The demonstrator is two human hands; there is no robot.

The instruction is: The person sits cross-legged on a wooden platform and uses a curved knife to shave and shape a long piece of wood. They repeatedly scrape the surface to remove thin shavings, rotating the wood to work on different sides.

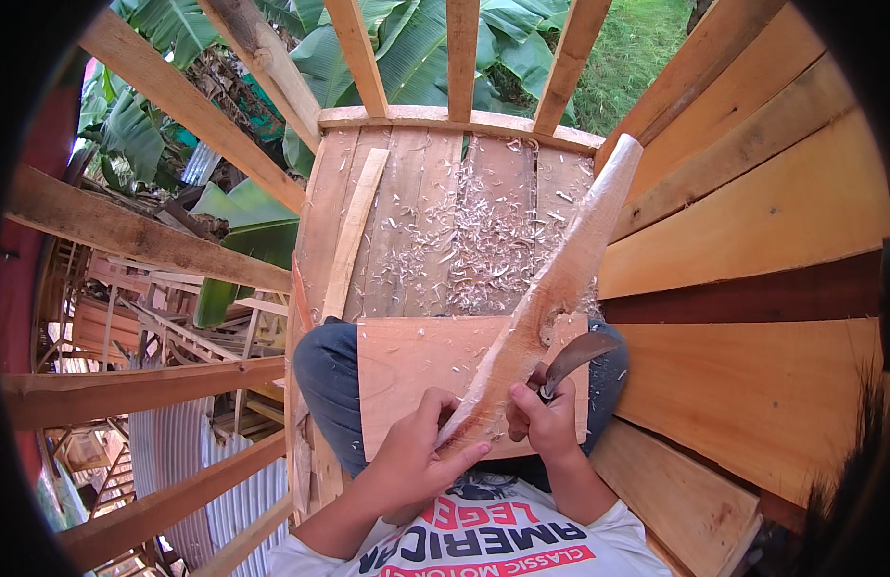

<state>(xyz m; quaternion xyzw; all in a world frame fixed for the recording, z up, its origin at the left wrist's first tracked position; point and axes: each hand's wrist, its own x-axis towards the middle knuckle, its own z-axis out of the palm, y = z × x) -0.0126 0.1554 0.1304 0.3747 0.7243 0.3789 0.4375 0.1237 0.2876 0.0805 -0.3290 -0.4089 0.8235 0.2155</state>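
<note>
A long tapering piece of wood (551, 279), pale along its edge with a brown patch midway, slants from my lap up to the far right. My left hand (428, 447) is wrapped round its near end, thumb along one side. In my right hand (546, 418), closed by the wood's right side, is a knife (578, 356) with a broad curved blade. The blade points up and right, beside the wood; whether its edge touches is unclear. Part of the handle is hidden by my fingers. Under both hands a flat wooden board (406, 365) lies across my legs.
Curled wood shavings (483, 240) cover much of the plank floor (334, 183). A narrow wooden strip (356, 226) lies at its left side. Slats (147, 389) form an open railing on the left, and a plank wall (743, 385) stands close on my right. Banana leaves (416, 58) hang beyond.
</note>
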